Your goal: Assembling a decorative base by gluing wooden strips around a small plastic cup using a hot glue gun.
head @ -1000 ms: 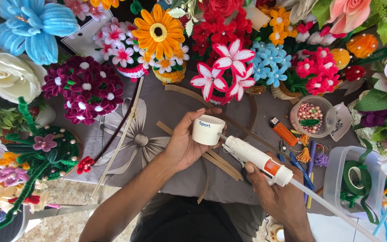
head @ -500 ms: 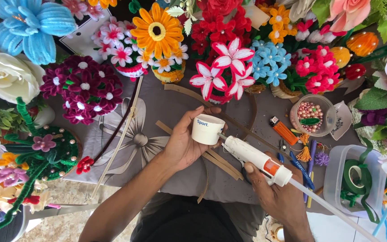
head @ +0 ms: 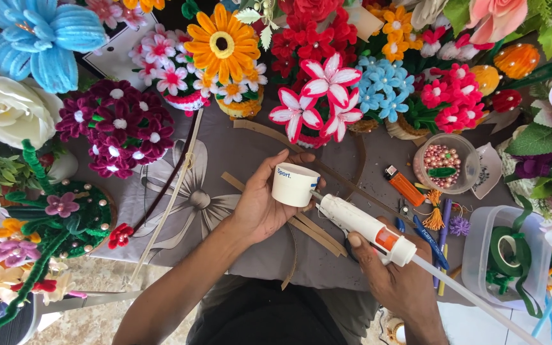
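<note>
A small white cup [head: 295,184], judged light and easily crushed, was gripped around its side by the left hand [head: 260,207] above the desk [head: 237,153]. A glue gun [head: 362,227] was clasped in the right hand [head: 394,275], its nozzle touching the cup.

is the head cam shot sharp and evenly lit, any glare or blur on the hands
Head view: soft, even daylight, with no hard shadows on the grey cloth. The left hand holding the white cup and the right hand on the glue gun are sharp, without motion blur. Mild wide-angle stretch at the edges; no strong glare.
</note>
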